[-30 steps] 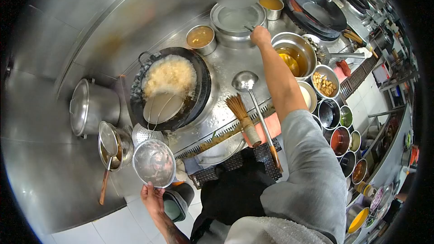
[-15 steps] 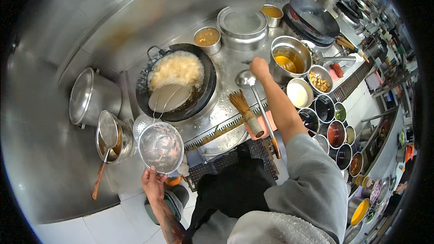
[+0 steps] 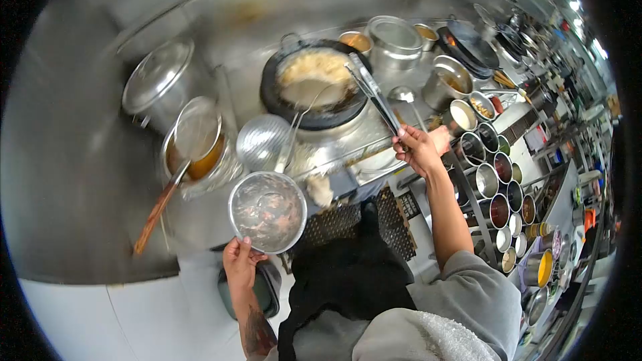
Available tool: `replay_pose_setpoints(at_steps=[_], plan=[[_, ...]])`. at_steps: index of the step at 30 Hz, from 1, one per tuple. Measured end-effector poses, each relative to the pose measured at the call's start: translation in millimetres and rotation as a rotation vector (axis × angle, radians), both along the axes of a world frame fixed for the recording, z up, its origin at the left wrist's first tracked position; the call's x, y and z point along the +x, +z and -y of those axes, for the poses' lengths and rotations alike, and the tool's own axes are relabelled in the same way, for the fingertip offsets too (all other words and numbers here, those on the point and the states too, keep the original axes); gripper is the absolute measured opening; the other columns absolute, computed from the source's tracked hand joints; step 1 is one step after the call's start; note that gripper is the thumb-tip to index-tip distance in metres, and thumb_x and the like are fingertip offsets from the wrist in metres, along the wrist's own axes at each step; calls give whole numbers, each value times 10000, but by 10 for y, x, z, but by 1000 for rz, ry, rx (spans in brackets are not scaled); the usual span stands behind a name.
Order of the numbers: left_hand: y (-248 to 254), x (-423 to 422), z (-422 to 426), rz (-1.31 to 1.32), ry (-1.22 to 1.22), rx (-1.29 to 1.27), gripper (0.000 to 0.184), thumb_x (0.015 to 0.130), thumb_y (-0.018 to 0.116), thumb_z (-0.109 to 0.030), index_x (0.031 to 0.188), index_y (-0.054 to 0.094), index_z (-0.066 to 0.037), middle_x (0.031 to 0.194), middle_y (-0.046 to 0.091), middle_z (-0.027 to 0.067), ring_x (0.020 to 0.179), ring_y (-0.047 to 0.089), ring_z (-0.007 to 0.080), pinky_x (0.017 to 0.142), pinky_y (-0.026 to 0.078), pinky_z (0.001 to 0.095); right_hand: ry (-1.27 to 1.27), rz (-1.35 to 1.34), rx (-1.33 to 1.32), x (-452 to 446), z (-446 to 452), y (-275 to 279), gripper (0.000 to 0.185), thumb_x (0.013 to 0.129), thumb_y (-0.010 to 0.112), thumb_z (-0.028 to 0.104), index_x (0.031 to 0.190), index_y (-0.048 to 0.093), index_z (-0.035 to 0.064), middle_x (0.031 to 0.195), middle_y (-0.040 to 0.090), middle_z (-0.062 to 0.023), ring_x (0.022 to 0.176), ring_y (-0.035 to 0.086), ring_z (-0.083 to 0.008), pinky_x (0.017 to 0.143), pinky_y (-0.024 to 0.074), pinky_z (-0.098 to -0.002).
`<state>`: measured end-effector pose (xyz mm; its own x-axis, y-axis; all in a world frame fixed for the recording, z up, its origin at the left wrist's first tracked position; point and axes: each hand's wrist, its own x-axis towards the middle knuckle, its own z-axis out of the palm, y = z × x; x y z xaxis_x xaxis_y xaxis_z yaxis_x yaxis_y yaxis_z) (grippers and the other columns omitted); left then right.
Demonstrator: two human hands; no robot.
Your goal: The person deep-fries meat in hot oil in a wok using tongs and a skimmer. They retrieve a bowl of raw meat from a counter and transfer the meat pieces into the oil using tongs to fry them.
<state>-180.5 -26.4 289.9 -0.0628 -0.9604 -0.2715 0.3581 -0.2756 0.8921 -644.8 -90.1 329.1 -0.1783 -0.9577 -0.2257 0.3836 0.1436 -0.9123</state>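
Note:
My left hand [image 3: 242, 262] grips the rim of a metal bowl [image 3: 267, 212], smeared inside with pale wet residue. The bowl is tilted towards me in front of the stove. Metal tongs [image 3: 380, 101] are closed in my right hand [image 3: 418, 150], their tips pointing up and left towards the wok's right side. Pale foam bubbles in the black wok [image 3: 269, 87], where a round strainer [image 3: 314, 92] rests with its wire handle leaning over the near rim. Beside the wok a perforated skimmer [image 3: 264, 144] lies just beyond the bowl.
A ladle [image 3: 403, 95] lies right of the wok. A lidded pot [image 3: 160, 77] and a container of brown liquid with a wooden-handled sieve [image 3: 198, 127] stand left. Several seasoning pots [image 3: 499, 210] line the right side. A dark bin [image 3: 267, 289] stands on the floor below my left hand.
My right hand has come back from beside the ladle and now holds tongs raised near the wok. The bowl stays in my left hand. The view has shifted; the brush is no longer visible.

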Motion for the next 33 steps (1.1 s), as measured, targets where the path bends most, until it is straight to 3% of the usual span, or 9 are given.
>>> replay_pose_setpoints(at_steps=[6, 11, 12, 15, 16, 19, 22, 29, 33], plan=[[-35, 905, -935, 63, 107, 158, 196, 966, 560, -199, 973, 599, -7, 788, 676, 79, 628, 661, 152, 584, 567, 290, 346, -408, -21, 1570, -315, 102, 289, 936, 595, 137, 1154, 473, -7, 748, 575, -38, 562, 496, -94, 510, 402, -244], [-207, 1462, -1856, 100, 220, 266, 210, 964, 567, -207, 955, 606, -1, 769, 673, 83, 606, 649, 161, 593, 564, 294, 1002, -833, 160, 2947, -694, 59, 359, 939, 554, 161, 1226, 436, -20, 790, 654, -101, 678, 633, -137, 637, 498, -324], [-198, 1508, -2047, 92, 267, 281, 214, 966, 563, -209, 948, 607, 0, 760, 672, 85, 613, 649, 165, 600, 562, 297, 1079, -831, 102, 3205, -773, -116, 399, 918, 551, 156, 1252, 426, -24, 871, 658, -182, 798, 675, -269, 743, 502, -394], [-224, 1606, -2597, 63, 399, 339, 216, 966, 563, -207, 947, 605, 3, 767, 671, 87, 624, 650, 165, 604, 559, 301, 910, -870, -173, 4049, -773, -1290, 456, 904, 540, 174, 1296, 422, -27, 1064, 582, -333, 1053, 555, -485, 924, 444, -471], [-280, 1628, -2776, 41, 455, 353, 210, 962, 565, -195, 954, 604, 11, 768, 666, 87, 615, 643, 162, 600, 557, 299, 731, -986, -353, 4395, -627, -1632, 564, 867, 508, 136, 1353, 305, -65, 1024, 582, -354, 973, 584, -495, 845, 462, -526], [-374, 1633, -3164, 129, 597, 430, 209, 954, 573, -189, 965, 605, 18, 758, 657, 84, 593, 629, 157, 602, 556, 297, 725, -1017, -181, 5316, 206, -2032, 766, 824, 510, 108, 1402, 80, -156, 1001, 566, -401, 906, 602, -492, 812, 500, -489], [-323, 1594, -3476, 120, 725, 522, 202, 946, 581, -177, 974, 605, 21, 745, 651, 80, 568, 613, 148, 583, 558, 292, 689, -1187, -11, 6027, 686, -1998, 851, 824, 505, 91, 1435, -40, -137, 1053, 568, -384, 950, 598, -457, 863, 496, -448], [-291, 1653, -3718, 28, 862, 562, 208, 934, 602, -186, 975, 603, 18, 750, 656, 82, 575, 618, 143, 547, 558, 280, 415, -1159, 37, 6663, 834, -2383, 925, 850, 584, 266, 1416, 4, -178, 1052, 555, -395, 913, 611, -465, 850, 511, -428], [-428, 1894, -3490, 121, 762, 552, 239, 943, 596, -225, 990, 596, 9, 786, 661, 88, 607, 621, 151, 577, 548, 286, 691, -1164, -142, 6125, 295, -1967, 927, 828, 634, 351, 1452, 112, -95, 1111, 559, -341, 1007, 585, -450, 886, 491, -443]])
